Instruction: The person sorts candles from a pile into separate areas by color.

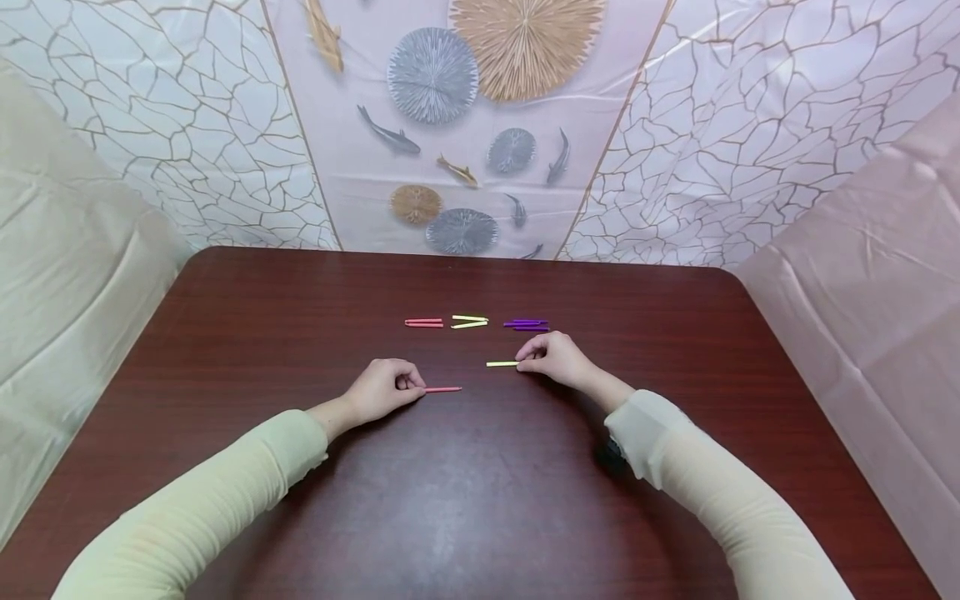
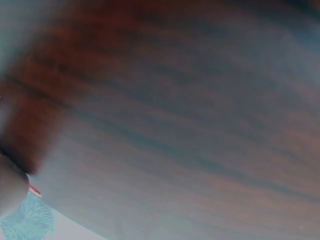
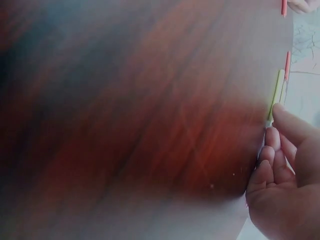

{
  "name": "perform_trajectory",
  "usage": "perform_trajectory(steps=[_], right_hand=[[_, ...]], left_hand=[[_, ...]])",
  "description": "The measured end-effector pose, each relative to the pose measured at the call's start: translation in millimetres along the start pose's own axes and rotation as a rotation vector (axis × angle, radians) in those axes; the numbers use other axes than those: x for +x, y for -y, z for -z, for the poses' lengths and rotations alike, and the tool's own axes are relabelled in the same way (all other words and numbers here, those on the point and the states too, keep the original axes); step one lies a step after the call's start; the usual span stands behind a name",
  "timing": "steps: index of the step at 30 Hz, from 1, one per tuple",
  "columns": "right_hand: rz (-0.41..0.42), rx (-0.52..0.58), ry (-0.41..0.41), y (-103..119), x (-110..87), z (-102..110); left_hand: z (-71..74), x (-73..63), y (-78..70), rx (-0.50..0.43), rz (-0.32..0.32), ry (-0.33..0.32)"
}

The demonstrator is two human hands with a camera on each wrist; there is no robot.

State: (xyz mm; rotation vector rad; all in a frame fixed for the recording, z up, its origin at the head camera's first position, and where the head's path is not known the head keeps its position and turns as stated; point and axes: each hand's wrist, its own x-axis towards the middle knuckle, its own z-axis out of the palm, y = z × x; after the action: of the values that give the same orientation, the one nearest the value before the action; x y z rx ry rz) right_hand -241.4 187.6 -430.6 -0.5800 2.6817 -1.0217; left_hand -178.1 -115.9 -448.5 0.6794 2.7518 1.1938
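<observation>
Near the middle of the table [image 1: 450, 467], my left hand [image 1: 386, 389] pinches one end of a thin pink stick [image 1: 444, 389] that points right. My right hand [image 1: 557, 360] holds a thin yellow-green stick [image 1: 501, 363] by its right end, the free end pointing left; the right wrist view shows this stick [image 3: 275, 92] at the thumb tip. Beyond the hands lie a pink pair of sticks [image 1: 423, 322], a yellow pair [image 1: 469, 322] set at a slant to each other, and a purple group [image 1: 527, 323]. In the left wrist view, only a fingertip and a bit of red show.
The dark red-brown tabletop stretches around both hands. A patterned curtain [image 1: 465, 167] hangs behind its far edge. Pale cloth hangs along the left side [image 1: 67, 250] and the right side [image 1: 877, 275]. A dark object [image 1: 611, 457] shows under the right sleeve.
</observation>
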Motion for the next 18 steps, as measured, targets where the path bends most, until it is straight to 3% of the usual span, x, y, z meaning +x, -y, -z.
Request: perform_trajectory(steps=[18], right_hand=[[0.006, -0.058, 0.0, -1.3, 2.8, -1.9]], left_hand=[[-1.2, 0.0, 0.1, -0.001, 0.006, -0.002]])
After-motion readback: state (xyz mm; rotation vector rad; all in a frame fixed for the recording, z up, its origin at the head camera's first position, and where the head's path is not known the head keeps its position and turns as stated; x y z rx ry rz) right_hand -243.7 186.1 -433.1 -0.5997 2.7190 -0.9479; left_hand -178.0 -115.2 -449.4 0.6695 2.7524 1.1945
